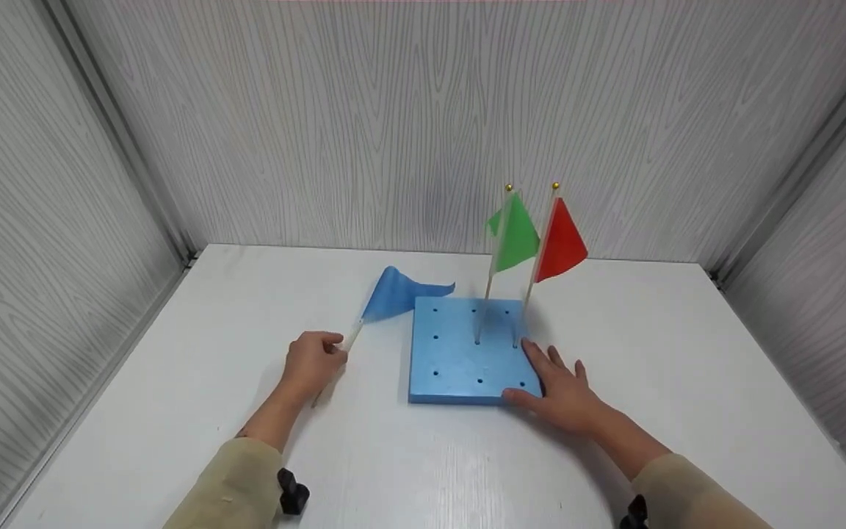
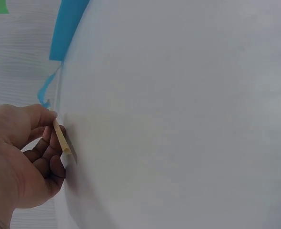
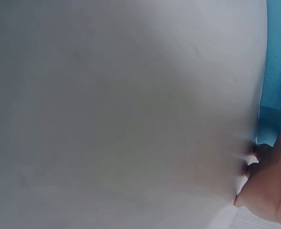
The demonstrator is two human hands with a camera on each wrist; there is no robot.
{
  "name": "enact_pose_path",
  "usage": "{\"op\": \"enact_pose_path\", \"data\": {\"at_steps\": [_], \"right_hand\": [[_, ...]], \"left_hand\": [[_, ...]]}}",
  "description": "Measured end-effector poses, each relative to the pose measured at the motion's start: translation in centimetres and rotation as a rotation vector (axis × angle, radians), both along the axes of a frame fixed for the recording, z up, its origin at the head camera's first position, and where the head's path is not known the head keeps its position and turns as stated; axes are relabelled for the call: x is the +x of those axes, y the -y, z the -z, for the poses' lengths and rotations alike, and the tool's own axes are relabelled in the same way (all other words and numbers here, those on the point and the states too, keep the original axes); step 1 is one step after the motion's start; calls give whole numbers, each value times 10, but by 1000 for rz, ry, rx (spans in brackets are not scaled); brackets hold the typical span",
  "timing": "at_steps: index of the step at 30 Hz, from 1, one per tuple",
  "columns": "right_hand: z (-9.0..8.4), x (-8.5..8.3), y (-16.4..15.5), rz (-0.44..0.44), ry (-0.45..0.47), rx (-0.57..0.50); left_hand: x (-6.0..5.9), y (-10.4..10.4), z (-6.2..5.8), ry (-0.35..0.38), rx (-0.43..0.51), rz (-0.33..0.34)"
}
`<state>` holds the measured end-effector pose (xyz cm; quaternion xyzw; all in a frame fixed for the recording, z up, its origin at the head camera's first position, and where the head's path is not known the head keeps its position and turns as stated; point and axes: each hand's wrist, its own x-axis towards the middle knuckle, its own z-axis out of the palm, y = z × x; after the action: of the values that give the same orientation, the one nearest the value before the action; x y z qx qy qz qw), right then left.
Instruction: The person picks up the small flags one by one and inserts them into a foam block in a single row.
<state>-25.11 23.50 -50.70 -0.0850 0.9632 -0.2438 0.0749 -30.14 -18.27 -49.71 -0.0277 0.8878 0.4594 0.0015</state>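
My left hand (image 1: 313, 365) pinches the thin wooden stick (image 2: 61, 138) of a blue flag between thumb and fingers. The blue flag's cloth (image 1: 393, 295) lies up and to the right of that hand, its tip at the back left corner of a light blue square board (image 1: 460, 364) with small holes. Two flags, a green one (image 1: 517, 235) and a red one (image 1: 561, 242), stand in the board, slightly tilted, with gold balls on top. Against the board's front right corner rests my right hand (image 1: 566, 397), fingers extended and spread, thumb at the front edge.
A white table (image 1: 364, 470) carries the board and flags. Behind it rises a grey wood-grain panel (image 1: 423, 132), with similar panels at the left (image 1: 41, 257) and right (image 1: 819, 279).
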Motion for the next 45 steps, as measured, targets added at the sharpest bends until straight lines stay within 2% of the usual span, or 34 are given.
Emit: {"op": "enact_pose_path", "data": {"at_steps": [6, 10, 17, 21, 27, 35, 40, 45], "right_hand": [[0, 0, -1, -7, -5, -7], [0, -1, -1, -12, -8, -4], [2, -2, -3, -10, -1, -6], [2, -3, -3, -2, 9, -4], [1, -2, -2, 8, 15, -2], [-1, -1, 0, 16, 21, -4], [-2, 0, 2, 21, 24, 5], [-2, 0, 4, 21, 18, 5]], "left_hand": [[1, 5, -6, 64, 122, -9], [1, 6, -13, 45, 197, -21], [-1, 1, -32, 12, 322, -36], [-5, -4, -43, -18, 345, -29], [-7, -19, -58, -77, 348, -22], [-9, -48, -74, -135, 380, -26], [-11, -66, -80, -161, 441, 9], [-12, -82, -81, -192, 489, 51]]}}
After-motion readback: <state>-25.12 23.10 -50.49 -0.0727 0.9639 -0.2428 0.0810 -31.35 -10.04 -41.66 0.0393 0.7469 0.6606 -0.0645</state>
